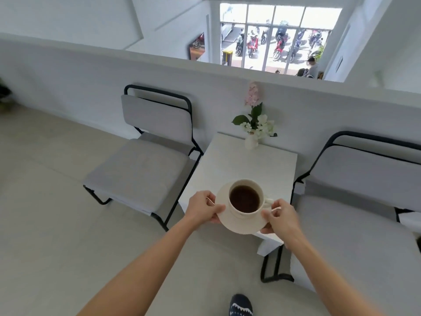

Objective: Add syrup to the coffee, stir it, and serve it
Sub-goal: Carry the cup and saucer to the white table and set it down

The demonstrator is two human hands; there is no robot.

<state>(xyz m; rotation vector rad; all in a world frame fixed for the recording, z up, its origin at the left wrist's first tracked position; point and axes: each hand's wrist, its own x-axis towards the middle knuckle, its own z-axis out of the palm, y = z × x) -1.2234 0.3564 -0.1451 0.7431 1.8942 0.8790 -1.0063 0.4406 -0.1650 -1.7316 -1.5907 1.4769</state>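
Observation:
A cream cup point(245, 215) full of dark coffee point(244, 199) stands on a cream saucer point(245, 225), its handle pointing right. My left hand point(202, 207) grips the saucer's left rim and my right hand point(281, 218) grips its right rim, just below the cup handle. The saucer is held over the near end of a small white table point(239, 165). No syrup container or spoon is in view.
A white vase with pink and white flowers point(251, 141) stands at the table's far end against a low white wall. Grey cushioned chairs with black frames flank the table, one left point(141, 169) and one right point(355, 215). A slippered foot point(240, 305) shows below.

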